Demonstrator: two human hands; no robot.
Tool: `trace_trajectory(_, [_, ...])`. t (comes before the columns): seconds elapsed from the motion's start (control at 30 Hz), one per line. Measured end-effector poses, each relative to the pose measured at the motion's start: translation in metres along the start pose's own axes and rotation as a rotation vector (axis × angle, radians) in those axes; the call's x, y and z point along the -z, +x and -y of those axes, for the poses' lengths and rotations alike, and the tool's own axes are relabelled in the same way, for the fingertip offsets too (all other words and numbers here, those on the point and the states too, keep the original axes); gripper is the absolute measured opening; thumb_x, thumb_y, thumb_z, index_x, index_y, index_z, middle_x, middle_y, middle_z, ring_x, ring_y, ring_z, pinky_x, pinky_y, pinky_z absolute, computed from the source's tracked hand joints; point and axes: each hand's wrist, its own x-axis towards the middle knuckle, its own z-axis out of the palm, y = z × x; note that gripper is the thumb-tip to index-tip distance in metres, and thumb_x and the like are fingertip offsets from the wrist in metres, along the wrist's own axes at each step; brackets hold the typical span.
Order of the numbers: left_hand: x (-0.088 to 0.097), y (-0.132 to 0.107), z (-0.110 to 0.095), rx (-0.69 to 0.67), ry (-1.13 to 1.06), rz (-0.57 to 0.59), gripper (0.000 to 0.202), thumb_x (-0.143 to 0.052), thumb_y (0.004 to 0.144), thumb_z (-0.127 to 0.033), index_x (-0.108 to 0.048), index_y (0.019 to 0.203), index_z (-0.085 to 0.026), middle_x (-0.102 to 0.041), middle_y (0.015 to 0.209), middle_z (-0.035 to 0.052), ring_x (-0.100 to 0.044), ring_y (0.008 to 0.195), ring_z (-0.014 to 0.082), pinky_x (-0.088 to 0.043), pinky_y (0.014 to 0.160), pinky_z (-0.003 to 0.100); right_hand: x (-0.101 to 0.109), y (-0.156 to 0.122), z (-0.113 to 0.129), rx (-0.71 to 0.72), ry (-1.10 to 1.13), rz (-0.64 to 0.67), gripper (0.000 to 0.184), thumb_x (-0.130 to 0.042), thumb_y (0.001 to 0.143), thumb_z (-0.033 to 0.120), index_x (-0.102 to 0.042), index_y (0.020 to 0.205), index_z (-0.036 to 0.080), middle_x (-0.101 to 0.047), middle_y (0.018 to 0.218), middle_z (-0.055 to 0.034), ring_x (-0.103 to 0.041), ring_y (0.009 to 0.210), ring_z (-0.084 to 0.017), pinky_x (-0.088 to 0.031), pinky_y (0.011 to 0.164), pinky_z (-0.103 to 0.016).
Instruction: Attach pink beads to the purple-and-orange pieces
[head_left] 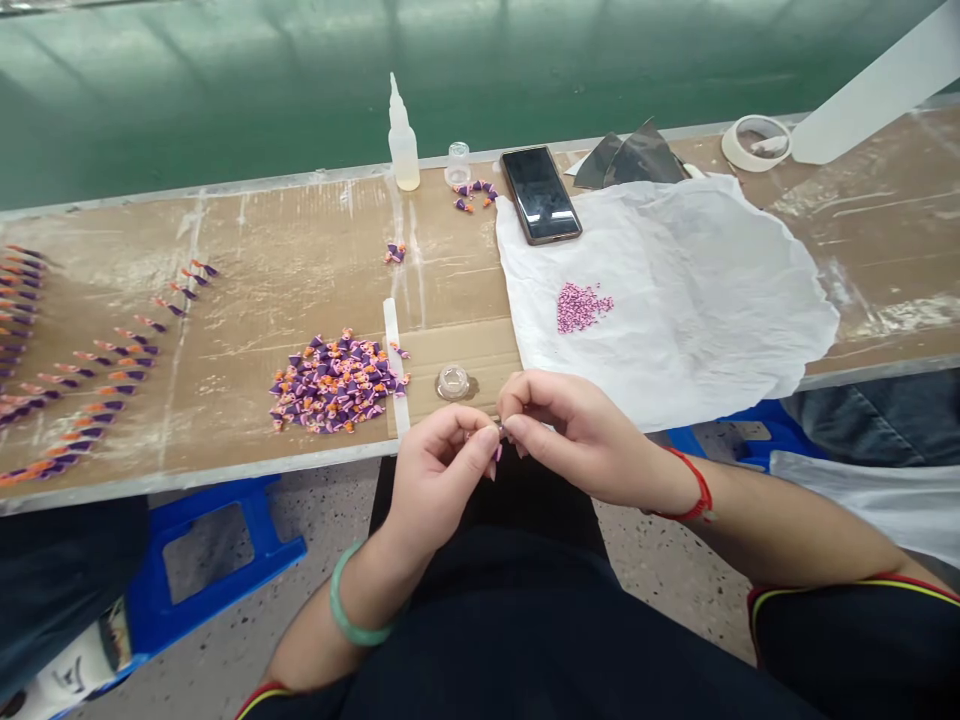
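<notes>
Brown cardboard (262, 265) is covering the bench, a clear pot (453, 382) standing on it. Nearer the wearer and right of the pot, the left hand (446, 470) is pinching a tiny purple piece (498, 454); the right hand's (577, 435) fingertips are pressing together beside it, on what I cannot tell. A pile of purple-orange pieces (330, 385) is lying left of the pot. Pinching lightly, hands bracing each other, should be keeping things steady.

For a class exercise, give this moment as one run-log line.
left hand: pinching tiny purple piece | right hand: pinched alongside | nearby: purple-and-orange heap, round clear container, pink pieces on white cloth
</notes>
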Motion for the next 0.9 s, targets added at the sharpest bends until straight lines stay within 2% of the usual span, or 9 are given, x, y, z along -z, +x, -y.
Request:
trace_trajectory(0.1, [0.004, 0.0, 0.001, 0.089, -0.102, 0.012, 0.035, -0.077, 0.079, -0.047, -0.063, 0.071, -0.016, -0.056, 0.058, -0.0022, -0.047, 0.049, 0.0074, -0.038, 0.048, 0.02, -0.002, 0.003, 0.001, 0.081, -0.089, 0.004, 0.014, -0.05, 0.091, 0.009, -0.049, 0.081, 0.02, -0.055, 0.07, 0.0023, -0.049, 0.06, -0.008, -0.042, 0.052, -0.02])
trace_trajectory(0.3, [0.009, 0.002, -0.003, 0.26, -0.233, 0.026, 0.04, -0.081, 0.071, -0.05, -0.061, 0.068, -0.015, -0.049, 0.053, -0.0046, -0.04, 0.046, 0.0054, -0.03, 0.045, 0.019, -0.006, 0.008, -0.007, 0.461, -0.504, -0.05, 0.016, -0.048, 0.091, 0.006, -0.049, 0.087, 0.021, -0.058, 0.078, -0.003, -0.053, 0.072, -0.015, -0.049, 0.063, -0.028])
trace_trajectory(0.4, [0.01, 0.002, -0.004, 0.248, -0.21, 0.038, 0.041, -0.08, 0.072, -0.049, -0.057, 0.063, -0.016, -0.047, 0.051, -0.005, -0.039, 0.045, 0.0057, -0.031, 0.045, 0.019, -0.005, 0.012, -0.011, 0.678, -0.647, -0.018, 0.015, -0.045, 0.094, 0.008, -0.053, 0.094, 0.021, -0.063, 0.084, -0.0058, -0.056, 0.077, -0.019, -0.054, 0.069, -0.034])
trace_trajectory(0.47, [0.011, 0.0, -0.004, 0.166, -0.14, 0.027, 0.037, -0.076, 0.077, -0.046, -0.057, 0.063, -0.017, -0.049, 0.051, -0.0042, -0.041, 0.046, 0.0067, -0.033, 0.046, 0.02, -0.005, 0.013, -0.011, 0.729, -0.639, -0.015, 0.015, -0.045, 0.096, 0.01, -0.054, 0.097, 0.022, -0.065, 0.085, -0.0056, -0.058, 0.079, -0.019, -0.055, 0.072, -0.035])
trace_trajectory(0.53, [0.012, -0.002, -0.005, 0.0, 0.027, -0.03, 0.028, -0.069, 0.083, -0.036, -0.058, 0.065, -0.017, -0.054, 0.054, -0.0028, -0.045, 0.047, 0.0081, -0.036, 0.047, 0.021, -0.005, 0.013, -0.008, 0.612, -0.523, -0.035, 0.014, -0.047, 0.095, 0.01, -0.054, 0.095, 0.022, -0.065, 0.084, -0.0043, -0.059, 0.077, -0.017, -0.055, 0.07, -0.033])
trace_trajectory(0.63, [0.015, -0.007, -0.008, -0.362, 0.419, -0.143, 0.018, -0.062, 0.085, -0.019, -0.061, 0.067, -0.019, -0.059, 0.057, -0.0022, -0.048, 0.048, 0.0091, -0.039, 0.05, 0.022, -0.007, 0.011, 0.003, 0.268, -0.267, -0.043, 0.013, -0.052, 0.09, 0.008, -0.053, 0.088, 0.021, -0.063, 0.076, -0.0009, -0.059, 0.068, -0.013, -0.052, 0.062, -0.025])
trace_trajectory(0.73, [0.018, -0.009, -0.01, -0.648, 0.692, -0.187, 0.015, -0.062, 0.083, -0.013, -0.063, 0.07, -0.021, -0.059, 0.054, -0.0038, -0.047, 0.046, 0.009, -0.041, 0.051, 0.021, -0.009, 0.01, 0.013, 0.063, -0.099, -0.01, 0.014, -0.054, 0.086, 0.008, -0.054, 0.08, 0.02, -0.062, 0.07, 0.0005, -0.058, 0.063, -0.01, -0.051, 0.058, -0.022])
trace_trajectory(0.8, [0.019, -0.009, -0.01, -0.706, 0.766, -0.197, 0.015, -0.061, 0.084, -0.013, -0.064, 0.072, -0.022, -0.059, 0.053, -0.0045, -0.045, 0.044, 0.0089, -0.041, 0.05, 0.021, -0.01, 0.011, 0.016, 0.018, -0.064, 0.004, 0.013, -0.056, 0.084, 0.009, -0.054, 0.077, 0.02, -0.063, 0.068, 0.0008, -0.058, 0.062, -0.01, -0.051, 0.057, -0.021])
trace_trajectory(0.9, [0.019, -0.009, -0.01, -0.697, 0.793, -0.194, 0.016, -0.061, 0.085, -0.015, -0.063, 0.071, -0.022, -0.059, 0.052, -0.0043, -0.044, 0.043, 0.0089, -0.042, 0.05, 0.021, -0.011, 0.012, 0.016, 0.009, -0.063, 0.004, 0.012, -0.057, 0.083, 0.01, -0.055, 0.075, 0.019, -0.062, 0.066, 0.0014, -0.056, 0.059, -0.01, -0.049, 0.055, -0.021])
